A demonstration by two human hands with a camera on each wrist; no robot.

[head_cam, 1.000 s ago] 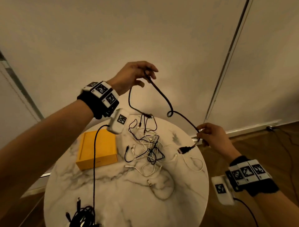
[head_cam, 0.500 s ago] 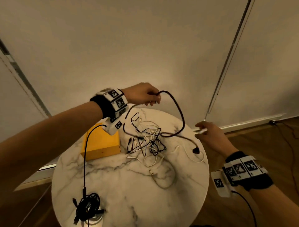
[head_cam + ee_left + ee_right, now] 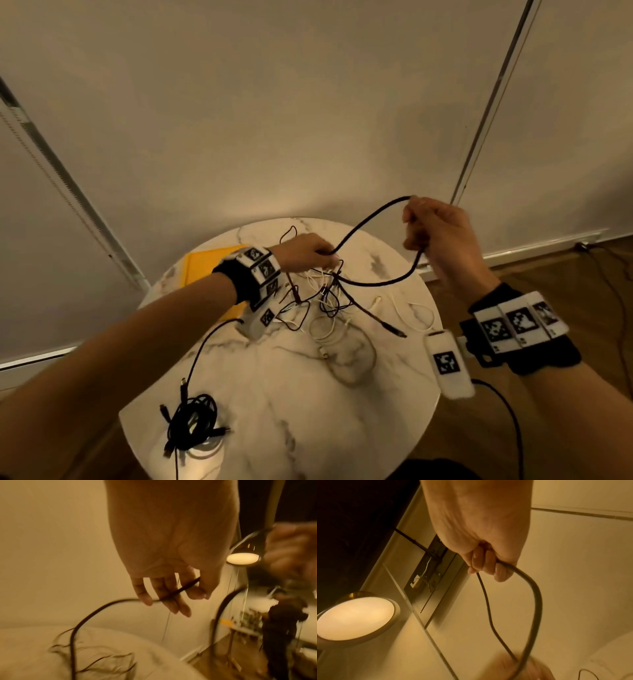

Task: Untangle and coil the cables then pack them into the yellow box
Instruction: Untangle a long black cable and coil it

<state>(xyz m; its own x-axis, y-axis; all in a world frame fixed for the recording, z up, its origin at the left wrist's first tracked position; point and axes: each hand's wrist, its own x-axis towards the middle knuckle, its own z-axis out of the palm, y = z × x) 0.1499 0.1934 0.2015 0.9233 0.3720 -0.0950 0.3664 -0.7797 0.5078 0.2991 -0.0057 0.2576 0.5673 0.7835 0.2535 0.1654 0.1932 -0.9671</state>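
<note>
A round marble surface (image 3: pixel 274 394) stands against a pale wall, lit warm and dim. At its far left edge sits the yellow box (image 3: pixel 202 270), partly hidden by the left forearm; whether it is open or lidded I cannot tell from here.

The task looks early. One bundle of black cable (image 3: pixel 191 425) lies gathered near the front left edge of the surface, loosely wound and not in the box. In the middle a tangle of thin black and white cables (image 3: pixel 325 305) remains knotted together. The thick black cable (image 3: pixel 370 219) is being worked now: the right hand (image 3: pixel 438 236) holds it raised over the far right edge, fingers curled round it so a loop hangs below, while the left hand (image 3: pixel 305 253) pinches the same cable lower down, just above the tangle. Its plug end (image 3: pixel 394 329) lies on the surface toward the right edge. This reads as the first turn of a coil being formed; the rest of the untangling, the coiling and all of the packing appear to be ahead.

The head view alone gives the layout. The left wrist view shows the cable crossing between thumb and fingers (image 3: pixel 168 599), a light pinch. The right wrist view shows the fist closed on two strands, and a round lamp (image 3: pixel 354 616) out of the head view.
</note>
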